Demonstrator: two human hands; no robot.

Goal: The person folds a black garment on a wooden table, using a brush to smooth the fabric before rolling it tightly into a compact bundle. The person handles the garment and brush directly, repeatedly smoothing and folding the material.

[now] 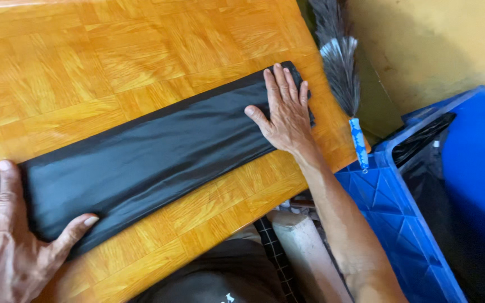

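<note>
Bag is lying folded into a long black strip across the wooden table, with left hand and right hand pressing flat, fingers spread, gripping nothing. Plastic's looking slick, so I'm guessing it's sliding or unfolding if either palm is lifting.

Left hand at the lower left corner of view — palm down, flat, fingers extended away from the body, thumb splayed out toward the right. Only part of it is in frame (wrist and forearm cut off).

Right hand farther out and to the right — also palm down and flat, four fingers held close together and pointing away, thumb angled off to the left. Wrist straight. Bare right forearm runs back toward the body, elbow near the bottom edge. Neither hand grips; both are spread, well apart.
</note>
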